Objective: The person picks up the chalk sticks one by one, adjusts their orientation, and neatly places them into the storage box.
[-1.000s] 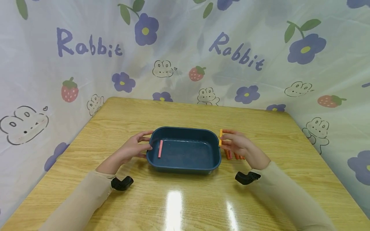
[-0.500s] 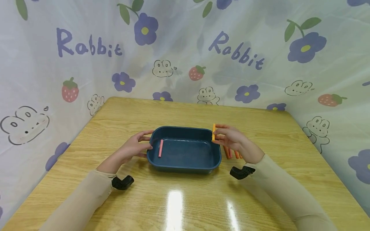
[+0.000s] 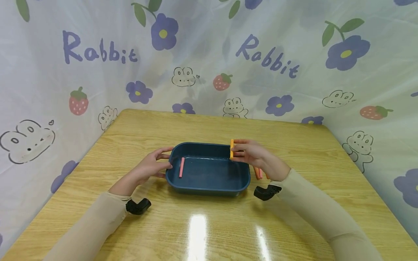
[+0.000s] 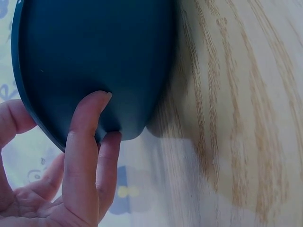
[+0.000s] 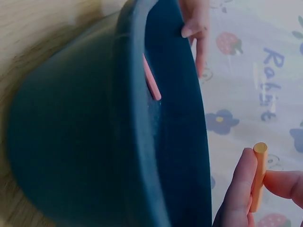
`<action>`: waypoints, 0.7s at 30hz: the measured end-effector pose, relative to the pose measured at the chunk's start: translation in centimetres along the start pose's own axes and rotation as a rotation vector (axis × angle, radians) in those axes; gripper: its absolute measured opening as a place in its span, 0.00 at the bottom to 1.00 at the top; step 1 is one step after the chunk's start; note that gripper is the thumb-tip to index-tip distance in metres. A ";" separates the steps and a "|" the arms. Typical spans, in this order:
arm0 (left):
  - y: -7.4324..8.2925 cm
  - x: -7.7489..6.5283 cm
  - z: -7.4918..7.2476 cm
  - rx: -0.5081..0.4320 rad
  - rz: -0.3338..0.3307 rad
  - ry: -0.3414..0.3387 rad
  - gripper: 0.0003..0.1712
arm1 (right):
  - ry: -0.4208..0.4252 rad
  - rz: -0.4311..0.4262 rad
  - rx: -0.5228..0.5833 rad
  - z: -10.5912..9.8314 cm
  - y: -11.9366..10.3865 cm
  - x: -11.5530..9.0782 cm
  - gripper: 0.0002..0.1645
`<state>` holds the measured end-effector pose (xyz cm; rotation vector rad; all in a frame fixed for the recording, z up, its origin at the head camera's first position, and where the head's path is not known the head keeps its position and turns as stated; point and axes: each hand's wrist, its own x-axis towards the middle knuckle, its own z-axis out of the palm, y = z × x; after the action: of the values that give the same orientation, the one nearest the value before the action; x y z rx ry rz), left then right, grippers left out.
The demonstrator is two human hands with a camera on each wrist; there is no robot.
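A dark blue plastic basin (image 3: 212,175) sits on the wooden table. My left hand (image 3: 148,167) holds its left end, thumb at the rim and fingertips against the outer wall, as the left wrist view (image 4: 85,156) also shows. A pink chalk stick (image 3: 181,167) lies inside near that end. Over the basin's right end, my right hand (image 3: 255,154) pinches an orange chalk stick (image 3: 232,149) between thumb and fingers. In the right wrist view the round end of this orange chalk (image 5: 259,165) faces the camera.
Several more orange and pink chalk sticks (image 3: 258,172) lie on the table right of the basin, partly hidden under my right hand. A curtain (image 3: 209,54) printed with rabbits and flowers hangs behind the table (image 3: 147,239). Black wrist mounts (image 3: 138,206) stick out from both sleeves.
My right hand has moved left with the orange chalk, from beside the basin's right rim to over its inside. The left hand and the basin have stayed almost still.
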<state>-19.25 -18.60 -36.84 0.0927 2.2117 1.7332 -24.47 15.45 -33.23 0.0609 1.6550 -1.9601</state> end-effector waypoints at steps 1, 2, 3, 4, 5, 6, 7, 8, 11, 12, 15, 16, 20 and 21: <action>0.0 0.0 0.0 0.002 0.001 -0.001 0.37 | -0.004 0.004 0.002 0.2 0.0 0.2 0.36; 0.1 0.0 0.0 0.003 0.002 -0.001 0.37 | -0.004 0.010 0.007 0.5 0.0 0.3 0.36; 0.1 0.0 0.0 0.005 0.003 -0.002 0.37 | -0.005 0.018 0.011 0.7 0.0 0.5 0.35; 0.1 0.0 0.0 0.004 0.004 -0.003 0.37 | -0.006 0.026 0.017 0.9 0.0 0.7 0.35; 0.1 0.1 0.0 0.004 0.004 -0.003 0.37 | -0.008 0.037 0.024 1.1 0.0 0.9 0.34; 0.1 0.1 0.0 0.003 0.005 -0.003 0.37 | -0.010 0.048 0.034 1.3 0.1 1.1 0.34; 0.0 0.1 0.0 0.001 0.004 -0.003 0.37 | -0.013 0.060 0.043 1.5 0.1 1.3 0.34; 0.0 0.1 0.0 0.001 0.004 -0.002 0.37 | -0.018 0.072 0.051 1.7 0.1 1.5 0.34; -0.1 0.0 0.0 0.000 0.000 0.002 0.37 | -0.027 0.105 0.086 2.3 0.1 2.0 0.33; -0.1 0.0 0.0 0.001 0.001 0.003 0.37 | -0.031 0.114 0.097 2.5 0.1 2.1 0.33; 0.0 0.0 0.0 0.006 -0.002 0.007 0.37 | -0.039 0.142 0.128 3.1 0.1 2.4 0.32; 0.0 -0.1 0.1 0.008 -0.003 0.008 0.37 | -0.044 0.150 0.131 3.4 0.1 2.5 0.32; 0.1 -0.1 0.1 0.013 -0.004 0.012 0.37 | -0.054 0.184 0.133 4.2 0.0 3.0 0.32; 0.1 -0.1 0.1 0.013 -0.003 0.012 0.37 | -0.053 0.192 0.127 4.4 0.0 3.1 0.32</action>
<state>-19.16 -18.51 -36.76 0.0816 2.2305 1.7223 -25.65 10.23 -33.42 0.2071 1.4337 -1.9016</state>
